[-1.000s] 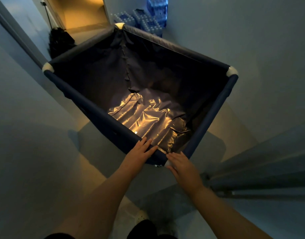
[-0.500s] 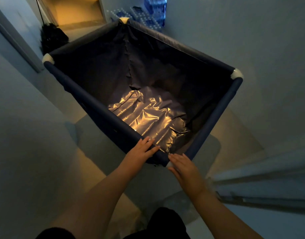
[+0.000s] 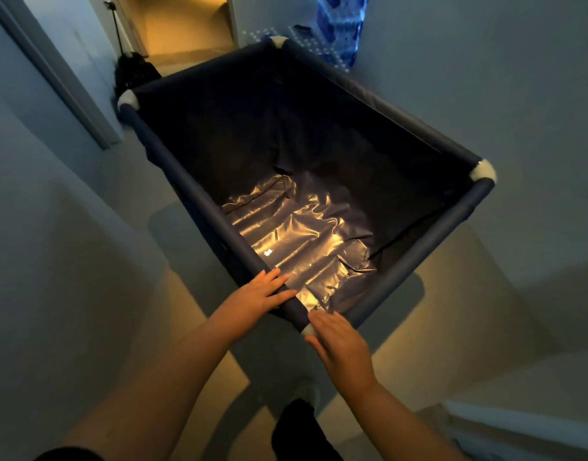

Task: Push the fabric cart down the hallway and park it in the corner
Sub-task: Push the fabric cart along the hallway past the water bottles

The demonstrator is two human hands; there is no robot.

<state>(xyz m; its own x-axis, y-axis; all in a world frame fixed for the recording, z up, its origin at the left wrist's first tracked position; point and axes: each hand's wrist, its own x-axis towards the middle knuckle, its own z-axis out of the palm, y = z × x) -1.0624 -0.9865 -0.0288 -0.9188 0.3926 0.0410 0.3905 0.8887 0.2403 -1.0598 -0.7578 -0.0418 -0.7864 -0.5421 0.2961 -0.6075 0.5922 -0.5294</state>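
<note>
**Cart at the near corner, both hands flat on the rail**

The cart (image 3: pixel 305 181) sits skewed in the hallway, one corner pointing at the person, far end aimed toward the lit doorway (image 3: pixel 182 24). Right-hand wall (image 3: pixel 485 78) is close along its long side; a stack of bottled water (image 3: pixel 339 28) stands just past the far corner.

Left hand (image 3: pixel 256 299) lies on the left top rail with fingers draped over it — resting, not clenched. Right hand (image 3: pixel 344 347) is flat over the white corner cap nearest the person, fingers straight, no wrap. Neither hand is gripping; both are just pressing.

Handling, as I judge it:
- Empty — only a wrinkled shiny liner (image 3: pixel 305 241) at the bottom, so it should be light and roll easily.
- Sides are soft fabric; they'll give. Only the padded top rails and corner caps look stiff enough to push on.
- Pushing at one corner will make it swivel, not track straight. Better one hand on each rail meeting at that corner, fingers curled round the tube.
- Fabric sleeve over the tube may slip under a flat palm.

Wheels aren't visible, so can't say how they'll steer. Black bag (image 3: pixel 133 71) by the doorway is near the far-left corner — watch that side.
</note>
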